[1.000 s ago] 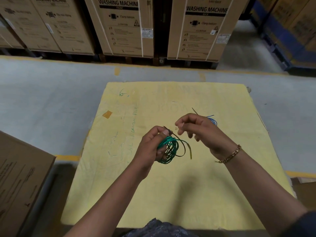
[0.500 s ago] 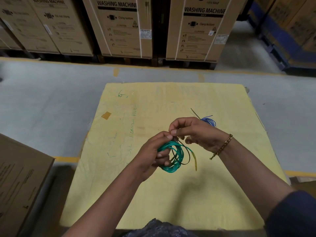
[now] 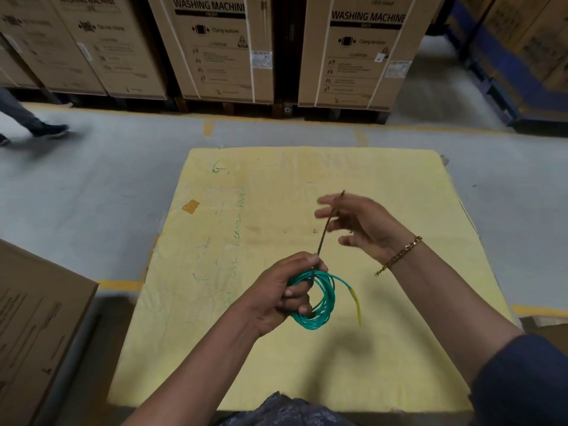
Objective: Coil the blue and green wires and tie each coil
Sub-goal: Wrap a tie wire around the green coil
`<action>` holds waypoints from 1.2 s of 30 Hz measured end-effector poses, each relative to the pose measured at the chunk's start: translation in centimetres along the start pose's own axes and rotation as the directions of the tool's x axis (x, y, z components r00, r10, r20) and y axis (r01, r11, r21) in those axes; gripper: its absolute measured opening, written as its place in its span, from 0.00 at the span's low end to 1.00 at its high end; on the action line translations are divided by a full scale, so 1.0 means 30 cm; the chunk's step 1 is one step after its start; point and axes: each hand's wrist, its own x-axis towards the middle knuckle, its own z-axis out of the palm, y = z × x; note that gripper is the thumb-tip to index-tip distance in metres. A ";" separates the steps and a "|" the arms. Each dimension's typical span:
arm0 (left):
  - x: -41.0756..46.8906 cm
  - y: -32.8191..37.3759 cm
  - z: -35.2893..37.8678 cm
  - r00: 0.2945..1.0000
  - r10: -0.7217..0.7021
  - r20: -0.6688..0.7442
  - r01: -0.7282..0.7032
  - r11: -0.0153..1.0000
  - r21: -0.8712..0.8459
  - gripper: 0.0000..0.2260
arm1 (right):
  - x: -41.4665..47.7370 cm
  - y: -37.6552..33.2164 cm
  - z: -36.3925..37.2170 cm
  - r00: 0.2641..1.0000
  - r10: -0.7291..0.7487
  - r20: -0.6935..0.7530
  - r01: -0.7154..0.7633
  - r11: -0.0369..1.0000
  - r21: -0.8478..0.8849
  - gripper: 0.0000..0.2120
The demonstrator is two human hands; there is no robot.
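Head view, the only feed I have. The left hand point(image 3: 284, 298) is closed round the green coil point(image 3: 321, 305), with its fingers curled through the coil's near side and the thumb pressed on top where the loops bunch. The coil hangs from that grip over the middle of the yellow sheet point(image 3: 215, 348), loops lying close together. One free end with a yellow tip point(image 3: 355, 299) curves out to the right and down.

From under the left thumb a thin dark tie point(image 3: 324, 232) runs straight up and away to the right hand point(image 3: 361, 224), which is raised beyond the coil and apart from the left. That hand is blurred on my screen. The tie passes between its thumb and fingers and pokes out past them, so I read it as pinched, the other fingers loosely spread. A gold bracelet point(image 3: 399, 256) sits on that wrist.

Across the grey floor stand washing machine boxes point(image 3: 221, 50). A carton point(image 3: 37, 318) is at the left, and a shoe point(image 3: 50, 130) shows at the far left edge.
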 end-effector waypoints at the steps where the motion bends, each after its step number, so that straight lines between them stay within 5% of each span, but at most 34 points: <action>1: 0.004 0.003 0.001 1.000 0.012 -0.025 -0.012 1.000 -0.003 0.10 | -0.008 0.021 0.007 0.996 0.031 0.078 -0.027 0.998 -0.053 0.13; 4: 0.034 0.005 -0.005 0.994 0.004 -0.109 -0.008 0.999 -0.035 0.09 | -0.022 0.082 0.033 0.979 0.054 0.197 -0.020 0.985 -0.171 0.08; 9: 0.076 -0.003 -0.027 0.984 -0.008 -0.176 -0.004 0.997 -0.071 0.08 | -0.009 0.127 0.065 0.986 0.063 0.153 -0.029 0.977 -0.213 0.04; 17: 0.107 -0.039 -0.023 0.949 -0.013 -0.315 -0.020 0.995 -0.103 0.07 | 0.032 0.148 0.118 1.000 -0.019 0.014 0.022 0.953 -0.302 0.03; 24: 0.115 -0.027 -0.056 0.958 -0.029 -0.284 -0.006 0.993 -0.122 0.15 | 0.084 0.186 0.143 0.979 -0.100 -0.179 0.051 0.964 -0.260 0.06; 28: 0.095 -0.023 -0.085 0.970 -0.055 -0.235 0.007 0.979 -0.202 0.13 | 0.097 0.162 0.096 0.995 0.090 0.047 -0.077 0.969 -0.233 0.08; 32: 0.123 -0.044 -0.126 0.942 -0.067 -0.328 -0.036 0.954 -0.297 0.08 | 0.069 0.231 0.048 0.910 0.240 0.339 -0.187 0.965 -0.181 0.17; 36: 0.160 -0.073 -0.174 0.907 -0.112 -0.405 -0.032 0.943 -0.332 0.08 | 0.052 0.358 0.109 0.979 0.160 0.129 -0.145 0.982 -0.120 0.18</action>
